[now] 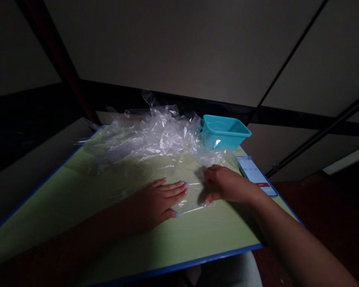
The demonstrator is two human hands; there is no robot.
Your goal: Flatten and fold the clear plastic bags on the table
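Note:
A clear plastic bag (193, 195) lies flattened on the table in front of me. My left hand (157, 203) rests palm down on its left part, fingers stretched out and the thumb apart. At the bag's right end is my right hand (227, 184), its fingers bent and its thumb held away from them, with the thumb tip by the bag's lower edge. Nothing shows clearly gripped between them. Just beyond both hands spreads a loose heap of crumpled clear plastic bags (164, 133).
A turquoise plastic basin (224, 139) stands at the far right, touching the heap. Near the right edge lies a phone (254, 173) with its screen lit. The pale green table (179, 243) has a blue rim. Dark-banded panels (173, 52) rise behind it.

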